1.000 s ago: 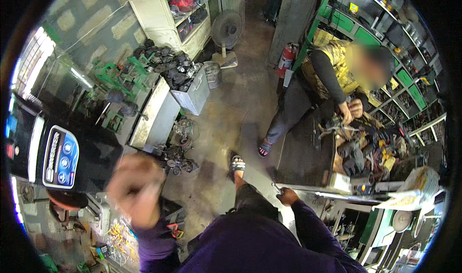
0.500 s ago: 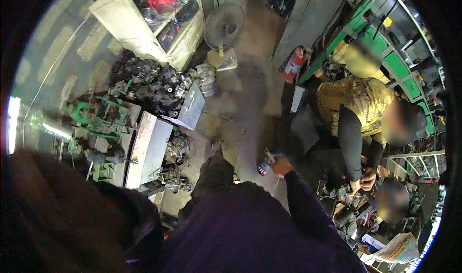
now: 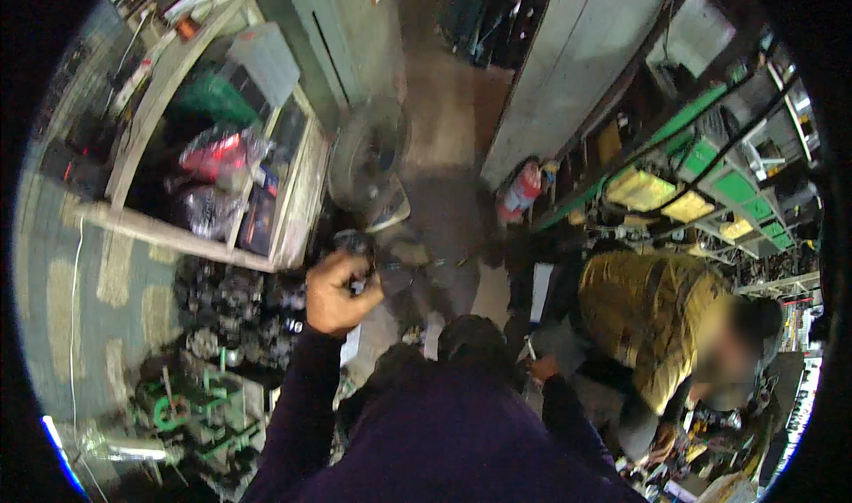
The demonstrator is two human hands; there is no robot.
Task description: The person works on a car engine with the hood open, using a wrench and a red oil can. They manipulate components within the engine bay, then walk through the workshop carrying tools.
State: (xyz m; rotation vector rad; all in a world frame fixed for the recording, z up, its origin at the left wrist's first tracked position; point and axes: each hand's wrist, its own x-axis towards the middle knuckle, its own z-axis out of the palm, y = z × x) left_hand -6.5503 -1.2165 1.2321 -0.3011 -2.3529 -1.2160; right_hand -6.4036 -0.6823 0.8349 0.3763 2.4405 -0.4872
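Note:
My left hand [image 3: 342, 297] is raised in front of the shelf and the heap of dark parts. Its fingers are curled round, with a small shiny spot between them; what they hold is too blurred to make out. A dark, roundish thing [image 3: 353, 240] shows just beyond the knuckles, and I cannot tell whether the hand touches it. Lower and to the right, my right hand [image 3: 543, 368] is beside my leg, closed on a slim, pale metal tool [image 3: 531, 348] that points upward. The tool's lower part is hidden in the fist.
Ahead on the left are a wooden shelf [image 3: 293, 228] with plastic-wrapped goods and a fan [image 3: 368, 153]. Dark machine parts [image 3: 226, 303] lie heaped below. A red fire extinguisher [image 3: 522, 191] stands ahead right. A co-worker [image 3: 648, 317] in yellow bends over a cluttered bench at right.
My view has shifted forward, toward the shelf and fan. My left hand has come up into view; my right hand is lower, still with the tool. The co-worker is bent lower.

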